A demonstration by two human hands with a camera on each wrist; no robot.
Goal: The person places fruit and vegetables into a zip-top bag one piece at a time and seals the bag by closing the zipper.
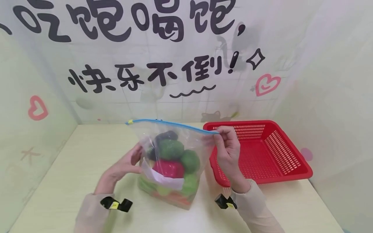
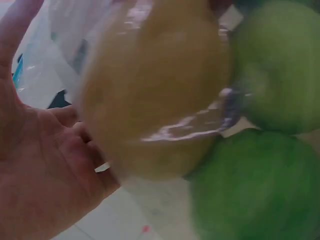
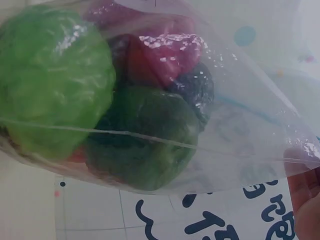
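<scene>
A clear zip bag full of produce-like items stands on the table, its blue zip strip running along the top. A yellow slider sits at the strip's left end. My right hand pinches the bag's top right corner between thumb and fingers. Spread around the bag's left side, my left hand touches it, fingertips hidden behind the plastic. Inside show a red item and dark green round ones. The left wrist view has a large yellow-brown item against the plastic beside the palm.
A red plastic basket with perforated sides stands right of the bag, close to my right wrist. The pale table meets a printed wall sheet at the back, and side walls flank it.
</scene>
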